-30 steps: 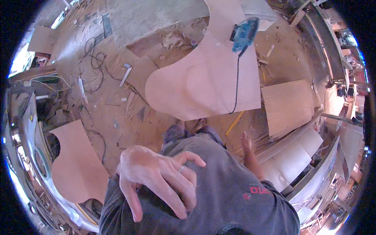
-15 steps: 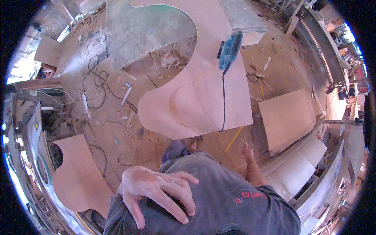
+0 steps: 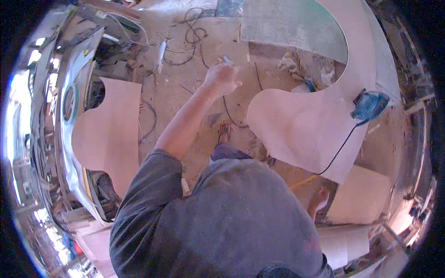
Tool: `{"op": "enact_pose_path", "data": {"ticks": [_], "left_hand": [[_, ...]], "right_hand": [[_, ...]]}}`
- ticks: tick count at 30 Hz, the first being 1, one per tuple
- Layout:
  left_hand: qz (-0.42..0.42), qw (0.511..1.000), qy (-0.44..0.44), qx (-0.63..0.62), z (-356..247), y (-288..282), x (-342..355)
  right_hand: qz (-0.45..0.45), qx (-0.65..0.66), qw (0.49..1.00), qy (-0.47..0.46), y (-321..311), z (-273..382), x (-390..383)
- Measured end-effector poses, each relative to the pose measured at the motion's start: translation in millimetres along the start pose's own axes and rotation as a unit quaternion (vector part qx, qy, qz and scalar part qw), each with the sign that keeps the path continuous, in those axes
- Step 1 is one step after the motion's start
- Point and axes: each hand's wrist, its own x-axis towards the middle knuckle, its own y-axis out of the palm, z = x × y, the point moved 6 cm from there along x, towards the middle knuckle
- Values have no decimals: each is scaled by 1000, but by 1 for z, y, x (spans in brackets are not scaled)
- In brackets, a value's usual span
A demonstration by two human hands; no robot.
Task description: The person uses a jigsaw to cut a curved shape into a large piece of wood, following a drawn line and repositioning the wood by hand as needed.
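My left arm reaches forward over the littered floor; my left hand [image 3: 222,76] has loosely bent fingers, thumb apart, in front of a small white strip. My right hand [image 3: 321,198] hangs low beside my body, its fingers small and blurred, near the lower edge of a large curved plywood panel [image 3: 296,125]. On that panel rests a blue power sander [image 3: 370,104], its black cord trailing down across the wood. A second curved panel [image 3: 104,134] stands at my left.
A grey slab [image 3: 287,25] lies beyond the large panel. Loose cables [image 3: 190,28], offcuts and dust cover parts of the floor. Sheet materials [image 3: 81,69] lean along the left side, and a rectangular board [image 3: 359,194] lies at the right, with more sheets below it.
My left hand has left my shirt front and swung forward and up. My view has turned leftward, so the panels and sander appear farther right. My right hand still hangs low.
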Motion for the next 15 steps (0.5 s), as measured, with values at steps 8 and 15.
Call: {"op": "enact_pose_path", "data": {"ticks": [8, 15], "left_hand": [[300, 914, 250, -111, -60, 58, 16], [262, 896, 300, -196, -39, -57, 47]], "right_hand": [[190, 171, 870, -421, 107, 619, -16], [130, -120, 932, -315, 126, 574, 41]]}}
